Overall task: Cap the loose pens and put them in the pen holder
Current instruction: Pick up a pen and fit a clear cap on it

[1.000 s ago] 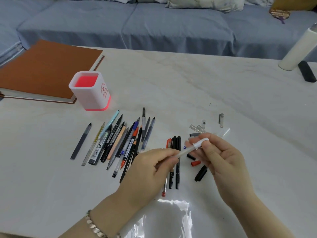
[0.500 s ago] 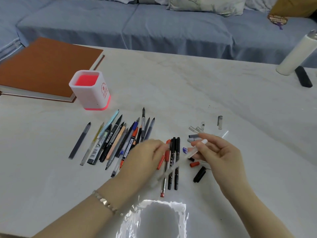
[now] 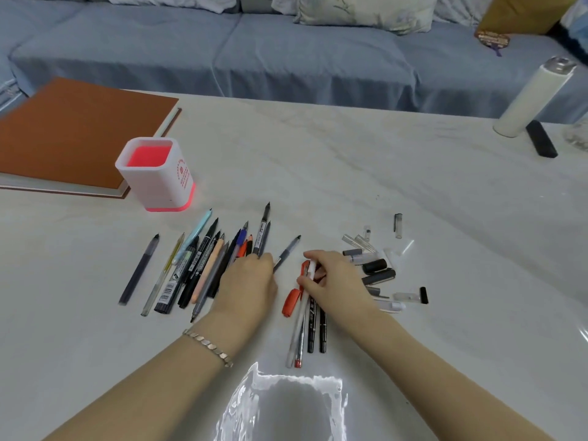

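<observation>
The white pen holder (image 3: pixel 158 186) with a pink base stands at the left on the marble table (image 3: pixel 366 173); nothing sticks out of it. A row of uncapped pens (image 3: pixel 197 265) lies in front of it. My left hand (image 3: pixel 249 284) rests at the row's right end, its fingers closed on a grey uncapped pen (image 3: pixel 288 251) that points up and to the right. My right hand (image 3: pixel 334 281) holds the white cap end of a clear capped pen (image 3: pixel 299 323), which lies beside a red pen and two black capped pens (image 3: pixel 316 329). Loose caps (image 3: pixel 375 265) are scattered to the right.
A brown book (image 3: pixel 73 132) lies behind the holder at the far left. A white bottle (image 3: pixel 531 97) and a black bar (image 3: pixel 541 143) stand at the back right. A blue sofa (image 3: pixel 286 58) runs behind the table. A shiny reflective patch (image 3: pixel 280 405) sits at the near edge.
My right hand has lowered the clear capped pen onto the group of capped pens. My left hand let go of it, moved left to the uncapped row and took the grey pen.
</observation>
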The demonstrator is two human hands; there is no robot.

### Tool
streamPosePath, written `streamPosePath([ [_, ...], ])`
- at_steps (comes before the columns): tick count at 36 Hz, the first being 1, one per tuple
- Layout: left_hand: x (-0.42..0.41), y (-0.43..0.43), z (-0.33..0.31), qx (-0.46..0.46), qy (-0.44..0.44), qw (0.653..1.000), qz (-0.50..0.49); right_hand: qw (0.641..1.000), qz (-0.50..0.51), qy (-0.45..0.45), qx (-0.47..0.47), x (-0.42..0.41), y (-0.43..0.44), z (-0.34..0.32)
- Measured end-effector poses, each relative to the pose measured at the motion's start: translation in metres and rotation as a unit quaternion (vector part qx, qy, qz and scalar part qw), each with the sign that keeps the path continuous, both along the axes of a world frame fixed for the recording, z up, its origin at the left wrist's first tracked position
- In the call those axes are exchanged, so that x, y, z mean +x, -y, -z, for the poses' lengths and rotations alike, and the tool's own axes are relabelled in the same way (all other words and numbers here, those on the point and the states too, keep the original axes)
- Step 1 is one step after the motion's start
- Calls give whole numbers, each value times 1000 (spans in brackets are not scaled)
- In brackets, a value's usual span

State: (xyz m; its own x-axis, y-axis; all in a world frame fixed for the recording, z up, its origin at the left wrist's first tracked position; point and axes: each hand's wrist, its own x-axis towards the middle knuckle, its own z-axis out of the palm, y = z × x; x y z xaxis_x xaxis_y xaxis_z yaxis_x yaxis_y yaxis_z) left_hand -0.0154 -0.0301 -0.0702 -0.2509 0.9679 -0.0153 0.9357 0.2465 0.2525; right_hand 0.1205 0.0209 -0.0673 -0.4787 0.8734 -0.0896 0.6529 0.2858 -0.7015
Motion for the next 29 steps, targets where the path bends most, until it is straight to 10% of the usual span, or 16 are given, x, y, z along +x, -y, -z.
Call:
streamPosePath([
  [15,-1,26,-25,58,256,963,-56,983,36,109,144,66,-42,-6],
  [29,-3,37,-23,80,329,938,-71,982,102,155,39,55,-72,-4],
])
